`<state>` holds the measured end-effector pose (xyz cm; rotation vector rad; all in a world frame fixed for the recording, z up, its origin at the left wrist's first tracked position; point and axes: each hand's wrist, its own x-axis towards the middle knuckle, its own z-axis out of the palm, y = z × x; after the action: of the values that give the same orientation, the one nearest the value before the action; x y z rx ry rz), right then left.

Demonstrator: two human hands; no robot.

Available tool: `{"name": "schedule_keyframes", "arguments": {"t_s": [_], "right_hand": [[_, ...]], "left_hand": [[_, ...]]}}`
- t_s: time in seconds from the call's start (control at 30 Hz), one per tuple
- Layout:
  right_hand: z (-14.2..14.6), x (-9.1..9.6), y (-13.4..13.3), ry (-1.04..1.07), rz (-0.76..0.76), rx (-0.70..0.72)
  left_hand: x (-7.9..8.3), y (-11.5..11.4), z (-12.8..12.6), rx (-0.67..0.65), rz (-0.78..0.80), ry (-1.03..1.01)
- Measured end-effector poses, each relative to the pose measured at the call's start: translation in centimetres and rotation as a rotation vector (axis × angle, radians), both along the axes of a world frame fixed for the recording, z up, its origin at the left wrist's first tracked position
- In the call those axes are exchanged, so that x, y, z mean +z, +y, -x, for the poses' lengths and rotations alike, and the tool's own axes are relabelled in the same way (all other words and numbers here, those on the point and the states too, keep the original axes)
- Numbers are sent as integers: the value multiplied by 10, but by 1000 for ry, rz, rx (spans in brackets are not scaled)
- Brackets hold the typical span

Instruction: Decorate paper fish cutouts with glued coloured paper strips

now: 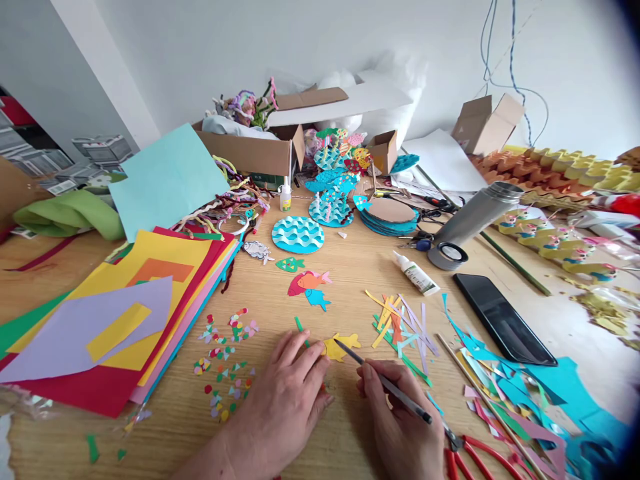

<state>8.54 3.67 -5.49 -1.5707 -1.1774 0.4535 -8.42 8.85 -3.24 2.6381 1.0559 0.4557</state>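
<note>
A yellow paper fish (344, 347) lies flat on the table in front of me. The fingertips of my left hand (286, 393) rest on its left end, the fingers stretched out and lying flat. In my right hand (400, 413) a grey pen (385, 381) is gripped, its tip at the upper edge of the fish. Just beyond lie a red paper fish (299, 285), an orange one (316, 281), a blue one (317, 299) and a green one (291, 265). A green paper strip (299, 324) pokes out past my left fingertips.
Stacked coloured paper (190, 293) covers the left side. Paper confetti (230, 367) lies left of my hand, paper strips (395, 323) to the right. Further right are a glue bottle (417, 273), a phone (505, 320), an open flask (477, 213), red-handled scissors (475, 453) and blue scraps (575, 393).
</note>
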Motion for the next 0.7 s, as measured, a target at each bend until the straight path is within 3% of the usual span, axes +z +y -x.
{"name": "schedule_keyframes", "arguments": {"t_s": [0.7], "right_hand": [[3, 8, 3, 4, -1, 0]], "left_hand": [[2, 0, -1, -1, 16, -20]]}}
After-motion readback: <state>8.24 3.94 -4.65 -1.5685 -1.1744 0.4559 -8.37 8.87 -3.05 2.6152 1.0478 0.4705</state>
